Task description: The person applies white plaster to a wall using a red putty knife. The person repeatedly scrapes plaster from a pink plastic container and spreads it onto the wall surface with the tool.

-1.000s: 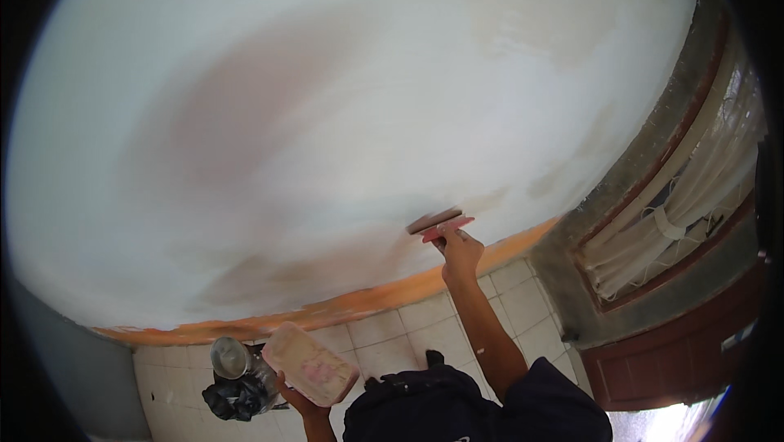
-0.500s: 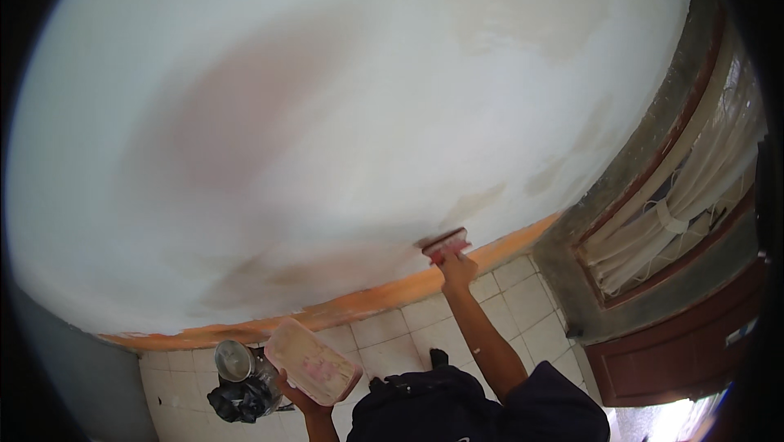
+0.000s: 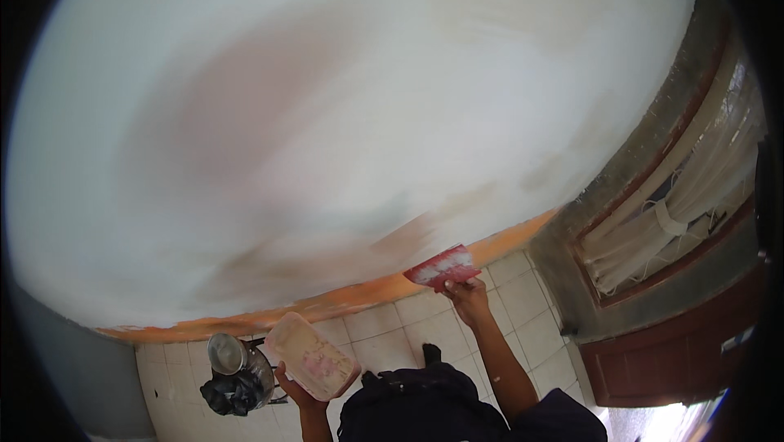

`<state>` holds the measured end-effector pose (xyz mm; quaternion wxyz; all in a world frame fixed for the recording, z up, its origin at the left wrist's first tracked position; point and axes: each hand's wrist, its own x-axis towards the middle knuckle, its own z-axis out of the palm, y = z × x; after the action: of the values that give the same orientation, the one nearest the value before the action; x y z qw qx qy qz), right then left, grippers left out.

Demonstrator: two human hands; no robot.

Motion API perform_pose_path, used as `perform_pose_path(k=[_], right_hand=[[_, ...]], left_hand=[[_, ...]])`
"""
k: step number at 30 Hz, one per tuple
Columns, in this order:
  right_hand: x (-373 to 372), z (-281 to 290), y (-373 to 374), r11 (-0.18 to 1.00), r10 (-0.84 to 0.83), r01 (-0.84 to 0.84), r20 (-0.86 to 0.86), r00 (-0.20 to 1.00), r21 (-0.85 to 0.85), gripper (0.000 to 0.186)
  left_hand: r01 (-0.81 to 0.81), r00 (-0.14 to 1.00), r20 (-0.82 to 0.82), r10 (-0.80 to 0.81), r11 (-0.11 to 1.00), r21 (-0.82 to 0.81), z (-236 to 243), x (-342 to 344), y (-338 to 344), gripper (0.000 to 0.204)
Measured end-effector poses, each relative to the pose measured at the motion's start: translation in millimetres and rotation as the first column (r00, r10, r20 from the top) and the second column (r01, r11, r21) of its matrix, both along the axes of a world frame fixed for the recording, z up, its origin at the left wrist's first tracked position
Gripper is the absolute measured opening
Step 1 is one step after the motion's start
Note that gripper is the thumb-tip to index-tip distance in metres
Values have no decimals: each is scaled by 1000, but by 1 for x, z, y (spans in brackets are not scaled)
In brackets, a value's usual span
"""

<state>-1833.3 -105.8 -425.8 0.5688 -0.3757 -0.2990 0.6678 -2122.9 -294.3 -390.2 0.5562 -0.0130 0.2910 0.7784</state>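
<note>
My right hand (image 3: 469, 301) grips a wide red putty scraper (image 3: 445, 268) by its near edge. White putty smears cover the scraper's face, and its far side is close to the lower part of the white-coated wall (image 3: 343, 148). Whether it touches the wall, I cannot tell. My left hand (image 3: 296, 389) holds a pale pinkish rectangular plastic tub (image 3: 287, 331) by its left side, low and in front of me. Whitish and pink putty residue lies inside the tub. Tan and brownish damp-looking patches show on the wall above the scraper.
An orange strip (image 3: 351, 298) runs along the wall's foot above the white tiled floor (image 3: 384, 350). On the left, a round metal-looking container (image 3: 227, 354) stands beside a black plastic bag (image 3: 231, 395). To the right are a curtained window (image 3: 653, 234) and a brown door panel (image 3: 661, 372).
My right hand has drawn the scraper slightly down and turned it so its smeared face shows. A brownish streak now shows on the wall above it. The tub has barely shifted.
</note>
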Motion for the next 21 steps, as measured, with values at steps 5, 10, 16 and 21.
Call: perform_pose_path(k=[5,10,16,21], right_hand=[[97,-43,78,985,-32,-13,252,967,173,14],[196,-92,172,994,-106,96,233,967,56,13],[286,-105,297,921,-377,247,533,757,301,12],[327,-114,357,837,-545,337,599,586,431,14]], left_hand=[[57,997,44,-57,998,2,0,82,37,69],[62,998,-11,-62,998,-20,-8,179,96,69],[-2,999,-41,0,1000,-30,-16,287,182,70],[-72,997,-6,71,997,-24,-27,335,229,68]])
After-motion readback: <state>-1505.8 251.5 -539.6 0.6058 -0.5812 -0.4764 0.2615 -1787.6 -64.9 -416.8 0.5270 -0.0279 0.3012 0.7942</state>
